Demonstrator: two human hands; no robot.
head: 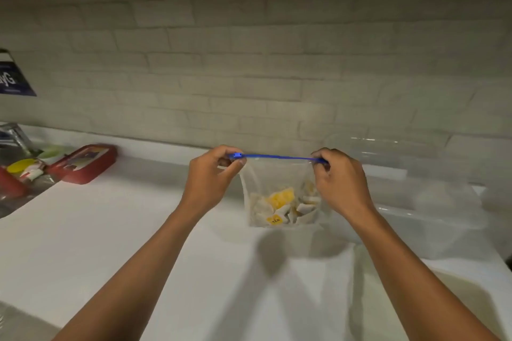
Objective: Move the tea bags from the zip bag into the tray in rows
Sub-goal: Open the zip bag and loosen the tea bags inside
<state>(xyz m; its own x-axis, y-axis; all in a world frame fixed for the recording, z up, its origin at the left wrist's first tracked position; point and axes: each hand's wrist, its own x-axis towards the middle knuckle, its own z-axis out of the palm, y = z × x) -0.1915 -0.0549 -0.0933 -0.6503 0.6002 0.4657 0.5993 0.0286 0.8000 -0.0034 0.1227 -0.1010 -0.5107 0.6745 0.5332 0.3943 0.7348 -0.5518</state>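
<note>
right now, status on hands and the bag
Left hand pinching blue slider, right hand pinching far end of clear plastic zip bag. Tea bags inside. Zip looks closed. Nothing blocking.

A home kitchen: white countertop (110,230), pale brick-tile backsplash (249,63), and a faucet (15,137) at the left.

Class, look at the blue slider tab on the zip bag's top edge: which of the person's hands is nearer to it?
Left. The left hand pinches the zip bag right at the slider tab; the right hand grips the opposite end of the blue zip strip.
</note>
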